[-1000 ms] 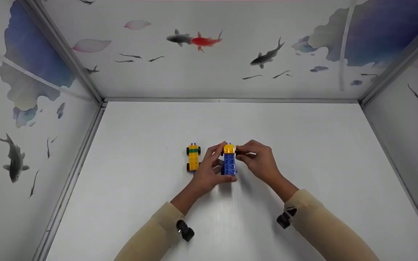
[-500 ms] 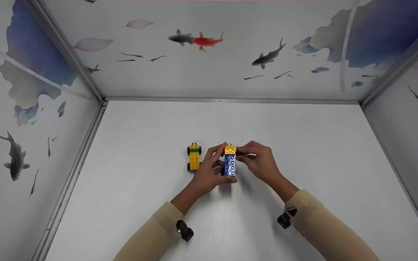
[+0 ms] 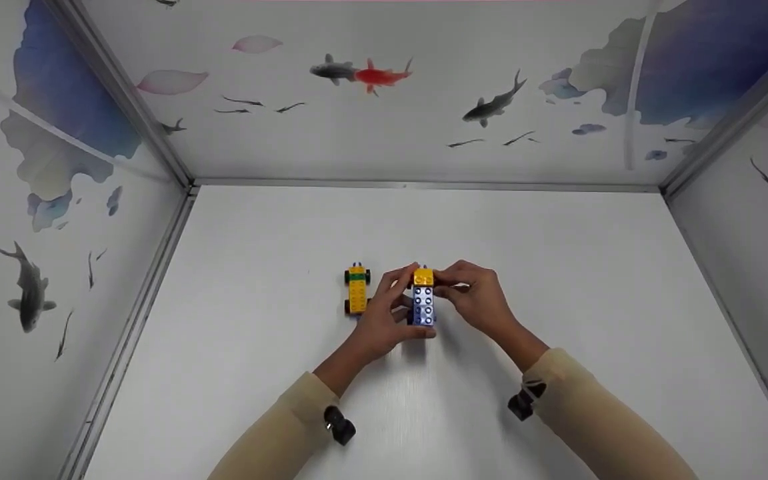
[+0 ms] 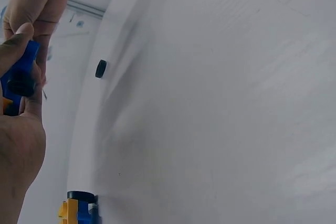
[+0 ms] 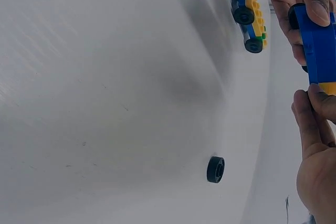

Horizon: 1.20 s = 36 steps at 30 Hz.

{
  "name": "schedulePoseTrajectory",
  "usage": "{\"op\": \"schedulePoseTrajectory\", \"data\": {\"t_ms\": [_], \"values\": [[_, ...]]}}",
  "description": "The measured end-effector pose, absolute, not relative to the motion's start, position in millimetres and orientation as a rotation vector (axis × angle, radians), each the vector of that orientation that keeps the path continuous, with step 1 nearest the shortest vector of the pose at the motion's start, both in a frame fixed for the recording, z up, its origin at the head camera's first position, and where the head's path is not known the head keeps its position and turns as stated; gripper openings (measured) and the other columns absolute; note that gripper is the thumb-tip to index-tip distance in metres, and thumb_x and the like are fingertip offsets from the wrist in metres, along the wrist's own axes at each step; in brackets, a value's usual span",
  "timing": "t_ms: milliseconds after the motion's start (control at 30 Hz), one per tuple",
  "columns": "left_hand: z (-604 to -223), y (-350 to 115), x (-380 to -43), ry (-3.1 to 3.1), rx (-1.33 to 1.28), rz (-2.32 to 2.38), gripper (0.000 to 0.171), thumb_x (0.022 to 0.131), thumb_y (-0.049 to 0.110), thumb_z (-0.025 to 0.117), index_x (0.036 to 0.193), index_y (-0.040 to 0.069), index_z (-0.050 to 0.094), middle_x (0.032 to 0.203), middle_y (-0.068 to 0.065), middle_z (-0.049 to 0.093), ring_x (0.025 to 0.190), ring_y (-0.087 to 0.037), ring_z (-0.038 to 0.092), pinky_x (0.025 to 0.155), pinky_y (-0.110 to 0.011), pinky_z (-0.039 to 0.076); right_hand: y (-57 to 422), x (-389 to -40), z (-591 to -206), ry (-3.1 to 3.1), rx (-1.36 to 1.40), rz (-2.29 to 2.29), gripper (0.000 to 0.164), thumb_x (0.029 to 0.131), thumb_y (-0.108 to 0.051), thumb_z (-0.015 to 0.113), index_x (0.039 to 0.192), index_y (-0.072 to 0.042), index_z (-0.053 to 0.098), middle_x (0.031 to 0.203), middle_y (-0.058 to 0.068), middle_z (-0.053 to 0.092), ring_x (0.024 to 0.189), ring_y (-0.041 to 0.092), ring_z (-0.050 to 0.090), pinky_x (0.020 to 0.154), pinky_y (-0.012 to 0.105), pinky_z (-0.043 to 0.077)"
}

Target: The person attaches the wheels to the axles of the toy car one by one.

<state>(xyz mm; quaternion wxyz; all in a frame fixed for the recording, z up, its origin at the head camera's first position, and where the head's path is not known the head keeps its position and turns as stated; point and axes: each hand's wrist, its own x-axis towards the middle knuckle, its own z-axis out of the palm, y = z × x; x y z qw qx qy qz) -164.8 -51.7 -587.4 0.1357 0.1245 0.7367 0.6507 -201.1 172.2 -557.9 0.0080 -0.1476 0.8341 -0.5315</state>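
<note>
My left hand [image 3: 379, 321] holds a toy car [image 3: 423, 307] built of blue bricks with a yellow brick at its far end. Its thumb lies across the car's near end, and its fingers run along the left side. At the car's far right side, my right hand [image 3: 482, 303] pinches a small dark wheel, mostly covered by the fingertips. The right wrist view shows the car's blue underside [image 5: 320, 51], a black wheel [image 5: 294, 17] on it and the right thumb and fingers at its yellow end. A loose black wheel [image 5: 215, 170] stands on the table beneath the hands.
Left of the held car, a second toy car [image 3: 357, 293] rests on its wheels, yellow with a green strip across it. White walls painted with fish surround the white table [image 3: 277, 233] at the back and both sides.
Both hands stay nearly where they were around the car. The held car has tilted slightly, and its blue studs now catch more light.
</note>
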Motion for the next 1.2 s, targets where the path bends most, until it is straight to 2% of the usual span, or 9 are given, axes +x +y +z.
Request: {"op": "schedulePoseTrajectory", "data": {"t_ms": [267,567,733,933,1033,1200], "values": [[-587,-50,-163,2.165,0.335,1.847,0.107,0.087,0.026,0.097,0.166,0.06,0.034,0.173,0.016,0.032,0.123,-0.017,0.063,0.124,-0.043,0.051,172,-200,-556,2.573,-0.449,-1.679,0.036,0.092,0.008,0.083,0.125,-0.007,0.084,0.111,0.01,0.08,0.108,0.028,0.078,0.094,0.029,0.067],[-589,-50,-165,2.167,0.344,1.861,0.105,0.086,0.033,0.098,0.167,0.057,0.035,0.172,0.012,0.036,0.121,-0.018,0.065,0.121,-0.038,0.054,177,-200,-558,2.627,-0.527,-1.582,0.038,0.093,0.007,0.083,0.128,-0.008,0.083,0.114,0.009,0.077,0.111,0.027,0.08,0.096,0.031,0.066],[-590,-49,-167,2.218,0.293,1.845,0.109,0.085,0.036,0.098,0.168,0.06,0.031,0.175,0.009,0.034,0.124,-0.016,0.067,0.121,-0.039,0.055,182,-202,-559,2.684,-0.596,-1.459,0.045,0.095,0.003,0.083,0.138,-0.011,0.078,0.127,0.013,0.076,0.117,0.033,0.079,0.096,0.039,0.068],[-589,-51,-170,2.269,0.213,1.846,0.115,0.086,0.025,0.098,0.167,0.065,0.025,0.178,0.005,0.031,0.129,-0.019,0.066,0.122,-0.042,0.054,197,-205,-568,2.806,-0.587,-1.191,0.057,0.094,-0.002,0.086,0.149,-0.009,0.07,0.14,0.016,0.073,0.128,0.04,0.071,0.104,0.054,0.065],[-589,-52,-170,2.283,0.205,1.841,0.117,0.087,0.019,0.096,0.167,0.065,0.024,0.178,0.004,0.031,0.13,-0.019,0.066,0.122,-0.043,0.054,206,-205,-574,2.867,-0.573,-0.994,0.057,0.095,-0.007,0.087,0.15,-0.008,0.068,0.146,0.016,0.07,0.134,0.04,0.066,0.112,0.056,0.06],[-589,-55,-169,2.278,0.213,1.853,0.117,0.087,0.022,0.097,0.167,0.065,0.024,0.178,0.007,0.03,0.13,-0.019,0.065,0.122,-0.043,0.053,217,-205,-586,2.892,-0.584,-0.807,0.057,0.096,-0.01,0.086,0.15,-0.005,0.067,0.149,0.017,0.068,0.138,0.039,0.06,0.118,0.058,0.054]]}}
